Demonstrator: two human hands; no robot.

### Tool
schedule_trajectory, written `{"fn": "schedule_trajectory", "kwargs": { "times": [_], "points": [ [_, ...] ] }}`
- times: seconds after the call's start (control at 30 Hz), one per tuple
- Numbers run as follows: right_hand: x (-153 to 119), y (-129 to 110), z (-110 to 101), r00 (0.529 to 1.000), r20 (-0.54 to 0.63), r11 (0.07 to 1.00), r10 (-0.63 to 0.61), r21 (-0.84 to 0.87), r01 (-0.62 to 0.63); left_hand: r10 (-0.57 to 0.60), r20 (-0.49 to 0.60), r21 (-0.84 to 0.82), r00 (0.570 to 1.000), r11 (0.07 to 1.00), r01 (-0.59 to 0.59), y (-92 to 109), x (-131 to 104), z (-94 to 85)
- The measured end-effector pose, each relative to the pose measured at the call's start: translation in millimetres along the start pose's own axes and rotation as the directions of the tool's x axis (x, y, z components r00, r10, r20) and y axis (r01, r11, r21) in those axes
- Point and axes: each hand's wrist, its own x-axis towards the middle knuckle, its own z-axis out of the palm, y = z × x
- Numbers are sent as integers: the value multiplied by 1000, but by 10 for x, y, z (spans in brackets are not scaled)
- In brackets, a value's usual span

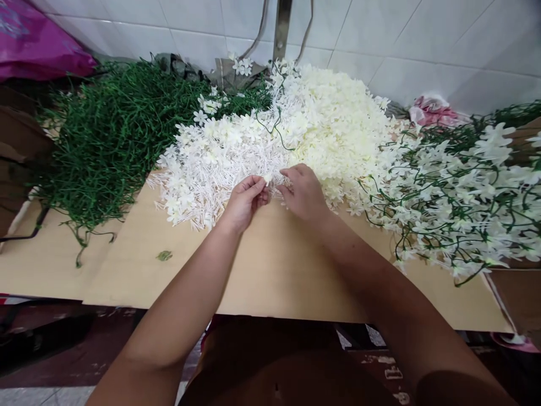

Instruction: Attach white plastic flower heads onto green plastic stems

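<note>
My left hand (pixel 247 197) is closed, thumb and fingers pinching a small cream-white artificial flower (pixel 267 179). Just to the right, my right hand (pixel 303 190) hovers with thumb and index finger apart, and I see nothing between them. Both hands are at the front edge of a heap of loose white flower heads with thin white stalks (pixel 228 163). Behind my right hand this heap runs into a mound of pale yellow petals (pixel 342 124). A single green stem (pixel 276 127) lies across the top of the heap.
A big pile of green plastic stems (pixel 127 129) is on the left. White flowers on green stems (pixel 456 192) are piled at the right. Cardboard (pixel 270 270) covers the table, with a small green scrap (pixel 164 255) on it. A purple bag (pixel 38 42) is at back left, before a tiled wall.
</note>
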Motion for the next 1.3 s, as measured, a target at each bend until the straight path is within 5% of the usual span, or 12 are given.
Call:
{"fn": "schedule_trajectory", "kwargs": {
  "times": [0.2,0.33,0.57,1.0,1.13,1.3],
  "points": [
    [276,-97,69,979,176,985,98,-156,-71,-62,6,-113,998,992,62,38,11,-39],
    [259,6,-30,989,98,985,115,119,-126,-102,-21,-189,995,977,96,59,2,-27],
    [222,91,-156,962,93,837,255,477,-269,-97,-98,-287,990,956,66,54,-4,11],
    [114,120,-306,893,342,398,291,806,-438,-165,68,-132,984,976,172,0,-158,88],
    [40,114,-351,879,341,341,332,826,-449,-150,113,-32,982,987,155,-25,-225,145],
    [-31,147,-338,877,302,336,374,837,-432,-134,-22,4,991,991,134,-21,-271,181]
  ]
}}
